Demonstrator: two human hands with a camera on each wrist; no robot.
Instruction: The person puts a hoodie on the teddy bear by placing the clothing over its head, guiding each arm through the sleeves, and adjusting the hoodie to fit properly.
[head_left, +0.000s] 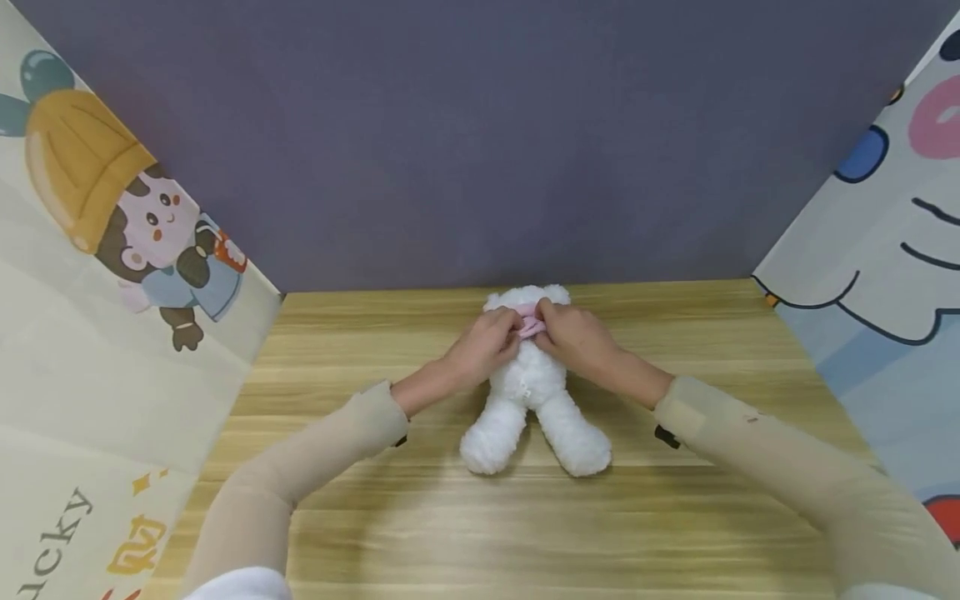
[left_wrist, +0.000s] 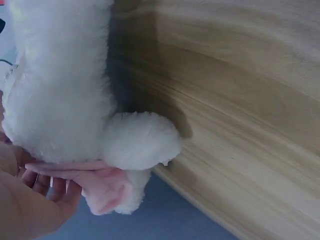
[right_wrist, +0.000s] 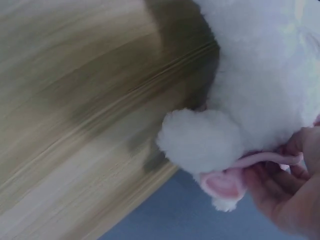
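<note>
A white fluffy stuffed toy [head_left: 527, 379] with small round ears and two stubby legs lies on the wooden table, legs toward me. Around its neck is a piece of pink cloth [head_left: 532, 327]. My left hand [head_left: 486, 343] pinches this cloth from the left, and my right hand [head_left: 581, 340] pinches it from the right, the two hands close together. In the left wrist view, a fold of the pink cloth [left_wrist: 107, 189] hangs past the toy's arm [left_wrist: 142, 140]. A pink strip [right_wrist: 265, 158] runs into my fingers in the right wrist view. The toy's face is hidden.
The wooden table [head_left: 480, 533] ends at a dark grey upright panel [head_left: 480, 150] just behind the toy's head. Printed cartoon panels stand on the left [head_left: 90, 383] and the right [head_left: 885, 250].
</note>
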